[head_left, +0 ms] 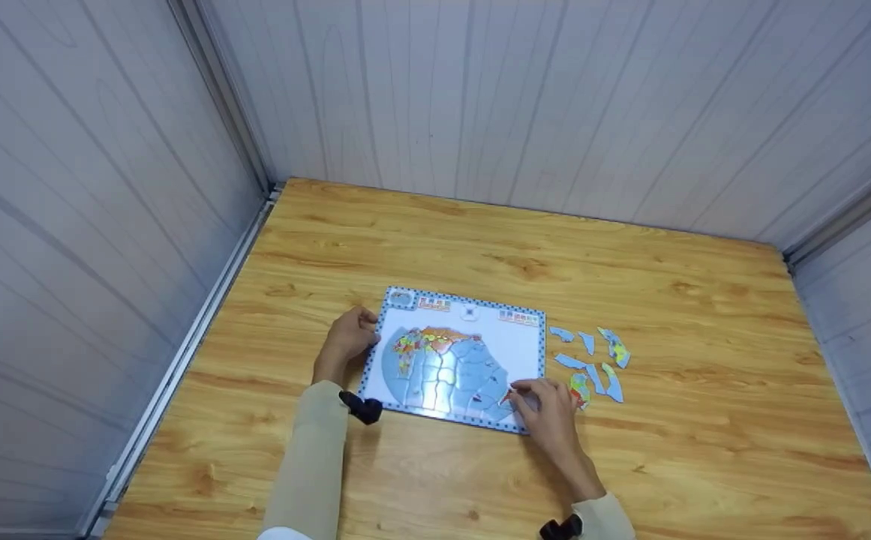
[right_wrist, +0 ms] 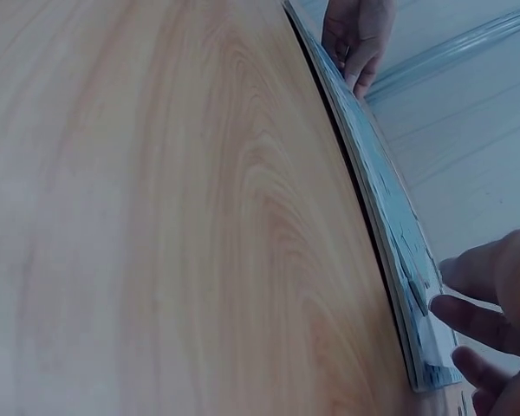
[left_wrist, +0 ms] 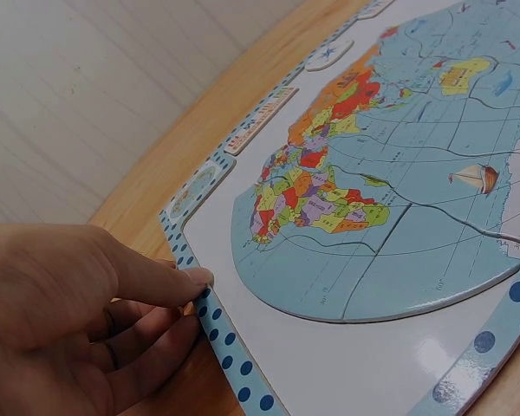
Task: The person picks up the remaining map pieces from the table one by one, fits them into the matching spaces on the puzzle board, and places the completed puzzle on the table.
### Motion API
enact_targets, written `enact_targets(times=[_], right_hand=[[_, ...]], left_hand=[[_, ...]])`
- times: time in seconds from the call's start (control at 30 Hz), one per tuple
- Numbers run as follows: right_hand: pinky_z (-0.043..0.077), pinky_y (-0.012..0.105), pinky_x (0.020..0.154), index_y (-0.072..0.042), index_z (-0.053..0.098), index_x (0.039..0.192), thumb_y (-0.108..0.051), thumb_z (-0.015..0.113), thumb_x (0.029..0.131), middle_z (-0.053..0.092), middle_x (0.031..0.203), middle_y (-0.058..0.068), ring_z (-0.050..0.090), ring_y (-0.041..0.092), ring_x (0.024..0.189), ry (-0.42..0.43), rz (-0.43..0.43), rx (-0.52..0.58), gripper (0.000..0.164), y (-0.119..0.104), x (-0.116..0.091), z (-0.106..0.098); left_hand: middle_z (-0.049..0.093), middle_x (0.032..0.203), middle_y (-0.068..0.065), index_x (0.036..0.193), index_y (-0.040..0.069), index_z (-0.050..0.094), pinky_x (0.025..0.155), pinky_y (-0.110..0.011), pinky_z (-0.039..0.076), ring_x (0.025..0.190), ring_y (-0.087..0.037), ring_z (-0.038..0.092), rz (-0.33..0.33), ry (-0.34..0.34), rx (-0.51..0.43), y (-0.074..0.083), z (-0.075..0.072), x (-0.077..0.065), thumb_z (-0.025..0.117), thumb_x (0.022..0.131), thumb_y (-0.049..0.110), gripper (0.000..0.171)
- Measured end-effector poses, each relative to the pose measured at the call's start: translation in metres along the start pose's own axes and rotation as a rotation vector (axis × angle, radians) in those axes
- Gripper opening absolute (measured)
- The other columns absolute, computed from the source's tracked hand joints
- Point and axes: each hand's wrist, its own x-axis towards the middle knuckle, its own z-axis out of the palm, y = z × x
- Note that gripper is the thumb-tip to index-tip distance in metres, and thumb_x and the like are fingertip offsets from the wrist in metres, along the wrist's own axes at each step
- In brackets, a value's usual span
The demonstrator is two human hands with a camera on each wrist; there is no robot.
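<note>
A world-map puzzle board (head_left: 521, 346) with a blue dotted border lies on the table, its map partly filled with pieces. My left hand (head_left: 350, 335) grips the board's left edge; in the left wrist view the thumb presses on the dotted border (left_wrist: 228, 351) and the other fingers curl beside and below it. Over the lower right of the map, my right hand (head_left: 549, 412) pinches a small puzzle piece (head_left: 506, 397) showing some red, tilted at the map's edge. Its fingers hide most of that piece. In the right wrist view the right fingertips (right_wrist: 442, 305) are close over the board.
Several loose puzzle pieces (head_left: 571, 361) lie on the table right of the board. One red and green piece (head_left: 579, 390) is partly behind the right hand. The wood-grain table (head_left: 435, 240) ends at pale panel walls (head_left: 435, 112) at the back and sides.
</note>
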Motion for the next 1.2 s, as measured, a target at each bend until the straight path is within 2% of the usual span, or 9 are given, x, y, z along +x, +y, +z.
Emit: enact_targets(times=[0.17,0.4,0.53,0.67,0.87,1.03,1.2], right_hand=[[0.027,0.047,0.089,-0.014,0.072,0.099,-0.015,0.072,0.084,0.068,0.100,0.001,0.053,0.023,0.099,-0.005,-0.004,0.042,0.014,0.001,0.000,-0.004],[0.041,0.044,0.088,-0.011,0.070,0.101,-0.009,0.070,0.085,0.065,0.103,0.005,0.056,0.022,0.100,0.012,-0.009,0.083,0.017,0.007,-0.001,-0.010],[0.038,0.043,0.089,-0.010,0.069,0.103,-0.009,0.070,0.085,0.064,0.104,0.007,0.056,0.025,0.100,0.026,0.012,0.088,0.018,0.009,-0.002,-0.014],[0.035,0.045,0.094,-0.009,0.068,0.105,-0.010,0.069,0.086,0.064,0.108,0.008,0.055,0.027,0.105,0.035,0.039,0.101,0.020,0.011,-0.002,-0.018],[0.033,0.047,0.095,-0.006,0.068,0.103,-0.009,0.070,0.085,0.064,0.105,0.010,0.056,0.029,0.104,0.079,0.030,0.093,0.019,0.017,-0.003,-0.021],[0.031,0.048,0.095,-0.005,0.067,0.104,-0.011,0.070,0.085,0.063,0.106,0.011,0.054,0.031,0.106,0.099,0.053,0.064,0.020,0.021,-0.004,-0.025],[0.034,0.044,0.090,-0.005,0.068,0.102,-0.011,0.072,0.083,0.062,0.103,0.011,0.053,0.031,0.099,0.142,0.063,0.051,0.020,0.026,-0.004,-0.028]], left_hand=[[0.055,0.104,-0.009,0.116,0.007,0.054,0.085,-0.034,0.043,0.098,-0.023,0.053,-0.037,-0.015,-0.021,0.001,0.001,0.000,0.061,0.086,0.002,0.031],[0.054,0.107,-0.010,0.118,0.009,0.053,0.086,-0.034,0.044,0.099,-0.024,0.053,-0.062,-0.026,-0.044,0.002,0.001,-0.001,0.059,0.088,0.003,0.031],[0.055,0.108,-0.010,0.118,0.009,0.053,0.087,-0.035,0.044,0.100,-0.024,0.053,-0.061,-0.026,-0.041,0.002,0.001,-0.001,0.059,0.088,0.002,0.031],[0.055,0.107,-0.011,0.117,0.007,0.054,0.088,-0.036,0.044,0.100,-0.025,0.054,-0.031,-0.019,-0.024,0.001,0.001,-0.001,0.059,0.087,0.002,0.031],[0.055,0.102,-0.009,0.116,0.005,0.055,0.084,-0.034,0.043,0.095,-0.023,0.052,0.003,-0.011,-0.002,0.000,0.001,0.001,0.061,0.086,0.001,0.031],[0.055,0.104,-0.009,0.116,0.006,0.055,0.084,-0.034,0.043,0.096,-0.023,0.052,-0.007,-0.016,-0.007,0.000,0.001,0.001,0.061,0.087,0.002,0.030],[0.054,0.107,-0.010,0.118,0.006,0.054,0.086,-0.035,0.044,0.099,-0.024,0.053,-0.029,-0.020,-0.012,0.000,0.000,0.000,0.059,0.088,0.002,0.031]])
